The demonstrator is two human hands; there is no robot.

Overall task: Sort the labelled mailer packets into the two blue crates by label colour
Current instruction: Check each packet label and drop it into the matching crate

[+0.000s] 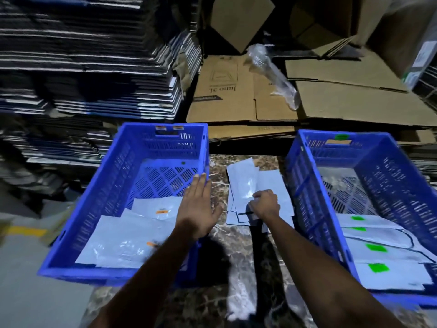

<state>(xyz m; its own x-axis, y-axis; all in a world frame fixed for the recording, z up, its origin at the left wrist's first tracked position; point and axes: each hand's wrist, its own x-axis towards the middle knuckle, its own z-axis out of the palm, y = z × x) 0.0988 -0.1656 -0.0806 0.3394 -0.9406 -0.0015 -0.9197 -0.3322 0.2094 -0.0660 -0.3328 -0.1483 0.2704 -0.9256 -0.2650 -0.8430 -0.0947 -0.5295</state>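
Observation:
Two blue crates stand on a marbled table. The left crate carries orange tags and holds grey mailer packets with orange labels. The right crate carries a green tag and holds packets with green labels. Between the crates lies a loose pile of grey packets. My left hand hovers flat with straight fingers over the left crate's right wall. My right hand has its fingers curled, pinching a packet at the near edge of the pile.
Flattened cardboard boxes lie behind the crates, with a clear plastic wrap on top. Tall stacks of dark flat sheets fill the left background. A grey floor with a yellow stripe shows at the lower left.

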